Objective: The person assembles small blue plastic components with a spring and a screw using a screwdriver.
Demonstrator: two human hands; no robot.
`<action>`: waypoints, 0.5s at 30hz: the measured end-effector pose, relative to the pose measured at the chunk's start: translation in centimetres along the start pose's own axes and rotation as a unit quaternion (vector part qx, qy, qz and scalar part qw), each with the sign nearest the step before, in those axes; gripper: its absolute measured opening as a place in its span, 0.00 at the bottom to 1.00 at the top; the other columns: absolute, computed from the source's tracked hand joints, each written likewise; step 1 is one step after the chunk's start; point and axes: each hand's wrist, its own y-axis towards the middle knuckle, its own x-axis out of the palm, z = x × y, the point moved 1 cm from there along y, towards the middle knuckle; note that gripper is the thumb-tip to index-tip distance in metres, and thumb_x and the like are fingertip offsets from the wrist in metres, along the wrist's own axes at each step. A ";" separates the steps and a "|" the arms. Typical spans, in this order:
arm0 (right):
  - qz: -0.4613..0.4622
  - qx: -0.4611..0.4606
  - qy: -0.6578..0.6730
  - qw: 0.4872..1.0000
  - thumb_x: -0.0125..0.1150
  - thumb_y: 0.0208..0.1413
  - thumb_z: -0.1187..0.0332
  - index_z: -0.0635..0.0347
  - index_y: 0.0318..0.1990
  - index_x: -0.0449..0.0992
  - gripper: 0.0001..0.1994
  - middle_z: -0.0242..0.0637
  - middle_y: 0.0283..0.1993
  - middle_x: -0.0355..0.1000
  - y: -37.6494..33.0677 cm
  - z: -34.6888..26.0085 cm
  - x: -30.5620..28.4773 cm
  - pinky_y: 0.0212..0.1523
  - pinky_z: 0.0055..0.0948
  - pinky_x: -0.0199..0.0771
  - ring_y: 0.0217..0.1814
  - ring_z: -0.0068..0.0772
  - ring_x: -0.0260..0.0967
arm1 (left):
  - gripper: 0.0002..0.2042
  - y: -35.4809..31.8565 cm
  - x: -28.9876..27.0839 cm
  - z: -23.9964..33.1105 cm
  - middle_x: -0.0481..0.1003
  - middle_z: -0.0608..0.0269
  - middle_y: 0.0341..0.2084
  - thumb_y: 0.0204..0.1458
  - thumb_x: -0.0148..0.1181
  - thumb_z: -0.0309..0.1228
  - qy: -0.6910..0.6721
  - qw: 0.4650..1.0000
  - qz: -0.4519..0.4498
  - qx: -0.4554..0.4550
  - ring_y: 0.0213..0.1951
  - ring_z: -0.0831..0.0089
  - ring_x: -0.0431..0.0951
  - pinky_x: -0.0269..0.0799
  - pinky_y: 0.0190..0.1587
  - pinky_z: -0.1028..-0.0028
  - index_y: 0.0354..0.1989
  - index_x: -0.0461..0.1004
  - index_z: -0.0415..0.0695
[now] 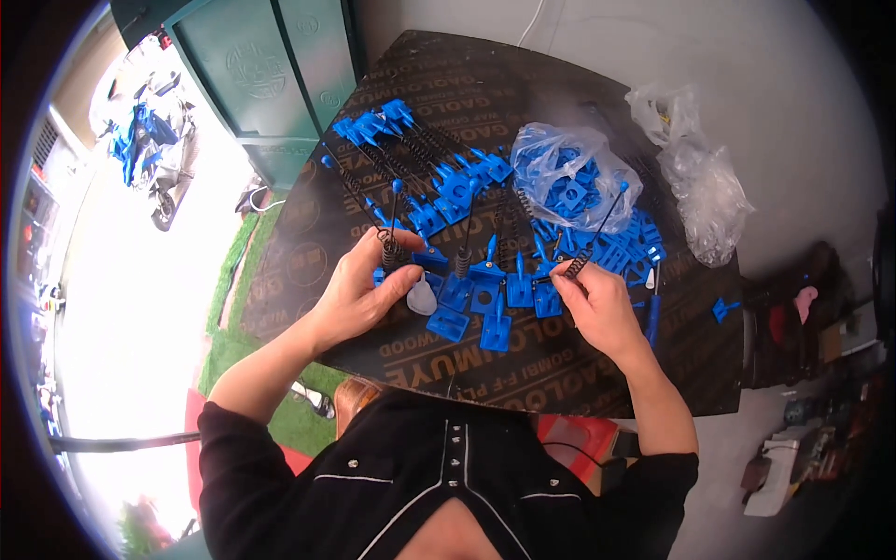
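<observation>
My left hand (357, 291) is closed around a black coil spring (390, 250) that stands upright between the fingers and thumb. On the right, my right hand (602, 310) pinches another black coil spring (581, 261); a thin rod with a blue ball tip (623, 188) leans up beyond it. Between the hands lie several blue plastic plates (448, 324) with pointed stems, some with springs attached. A whitish oval piece (422, 297) sits by my left thumb. Fingers partly hide the lower ends of both springs.
Sprung blue pieces (373, 123) lie in rows across the dark printed board (392, 350). A clear bag of blue parts (571, 173) stands behind my right hand, near a loose pile (635, 243). Crumpled clear plastic (705, 201) rests at the right edge. A blue-handled tool (651, 319) lies nearby.
</observation>
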 end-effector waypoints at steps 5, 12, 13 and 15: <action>0.006 -0.013 -0.003 1.000 0.53 0.58 0.72 0.68 0.33 0.74 0.07 0.32 0.22 0.68 0.3 0.0 0.2 0.26 0.23 0.64 0.24 0.19 0.63 | 0.07 -0.4 0.3 -0.8 0.75 0.66 0.28 0.60 0.50 0.27 -0.060 0.997 0.039 -0.036 0.28 0.82 0.68 0.67 0.34 0.79 0.42 0.71 0.38; -0.022 0.014 0.007 1.000 0.53 0.58 0.70 0.67 0.32 0.74 0.08 0.32 0.22 0.68 0.0 -0.5 -1.5 0.26 0.21 0.64 0.24 0.18 0.64 | 0.07 -0.4 0.4 -0.9 0.75 0.68 0.28 0.61 0.49 0.27 -0.056 0.996 0.068 -0.017 0.28 0.84 0.66 0.65 0.32 0.80 0.41 0.71 0.39; -0.032 0.020 0.002 0.999 0.53 0.58 0.70 0.67 0.32 0.74 0.09 0.31 0.22 0.68 0.1 -0.9 -1.6 0.26 0.21 0.64 0.24 0.18 0.64 | 0.07 -0.5 0.2 -1.1 0.75 0.67 0.29 0.61 0.48 0.28 -0.058 0.995 0.075 -0.007 0.29 0.83 0.68 0.66 0.34 0.79 0.41 0.71 0.39; -0.037 0.023 0.016 0.999 0.53 0.59 0.69 0.67 0.31 0.73 0.09 0.32 0.22 0.67 0.4 -1.4 -1.9 0.26 0.22 0.64 0.24 0.18 0.64 | 0.08 -0.5 -0.1 -1.1 0.76 0.66 0.30 0.62 0.48 0.28 -0.060 0.995 0.083 0.003 0.31 0.83 0.69 0.67 0.35 0.79 0.41 0.71 0.38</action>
